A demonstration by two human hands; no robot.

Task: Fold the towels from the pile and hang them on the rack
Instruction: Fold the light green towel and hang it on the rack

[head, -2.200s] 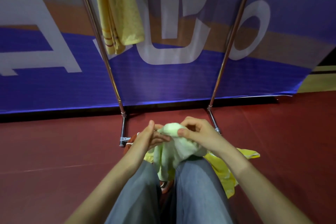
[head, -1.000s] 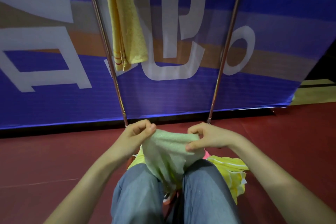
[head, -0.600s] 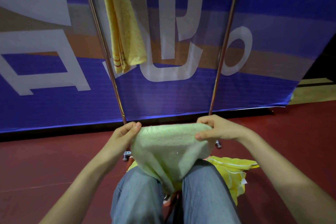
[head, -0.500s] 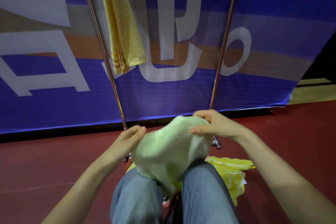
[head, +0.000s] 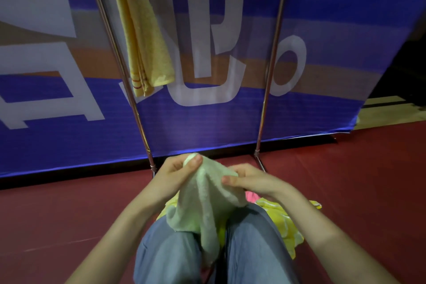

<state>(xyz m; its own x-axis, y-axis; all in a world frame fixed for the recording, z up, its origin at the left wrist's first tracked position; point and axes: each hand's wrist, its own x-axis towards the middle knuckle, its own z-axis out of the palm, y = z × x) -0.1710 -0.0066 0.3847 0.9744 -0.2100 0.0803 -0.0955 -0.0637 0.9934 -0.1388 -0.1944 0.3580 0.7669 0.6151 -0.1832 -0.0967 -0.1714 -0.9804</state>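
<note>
Towels wait in a yellow heap (head: 285,221) on the floor by the knees, while one pale green towel (head: 205,200) hangs bunched over the lap. Left hand (head: 175,175) pinches its top corner high; right hand (head: 251,182) grips the edge just beside, likely hunting for corners to square a fold. On the rack (head: 272,57) a folded yellow towel (head: 143,30) already hangs.
</note>
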